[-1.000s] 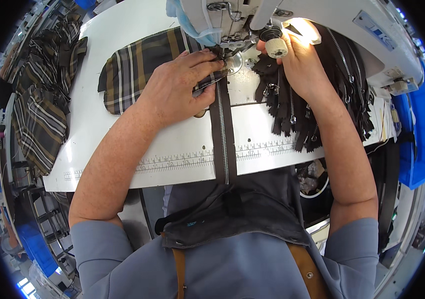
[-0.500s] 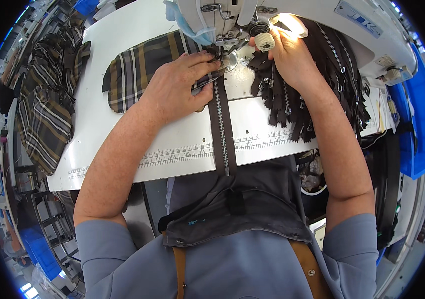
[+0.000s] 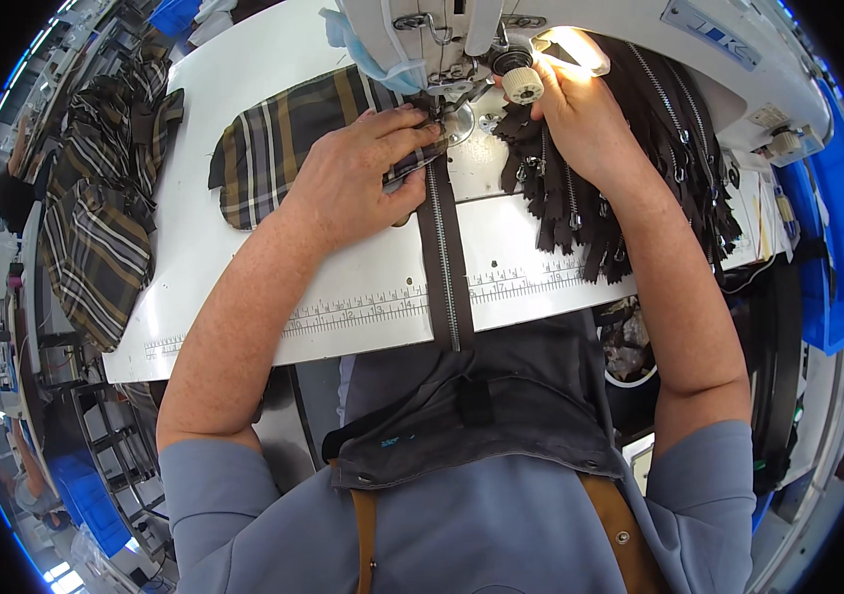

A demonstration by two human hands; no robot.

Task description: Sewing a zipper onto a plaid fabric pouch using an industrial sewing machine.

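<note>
Looking down, we see our left hand [image 3: 357, 168] laid flat, unclenched, on a rounded panel of dark plaid cloth [image 3: 263, 148], fingertips near the round silver metal plate [image 3: 459, 126] under a white sewing machine [image 3: 620, 25]. Beside the cloth's right edge, a dark brown zipper with silver metal teeth [image 3: 444, 247] runs down to the front of the white ruler-marked table [image 3: 184, 282]. Our right hand [image 3: 585, 124] reaches behind a ridged cream knob [image 3: 522, 86]; its fingertips are hidden, so we cannot tell whether it grasps anything. We would do well to press evenly, align the zipper straight and hold our fingertips clear of the machine.
</note>
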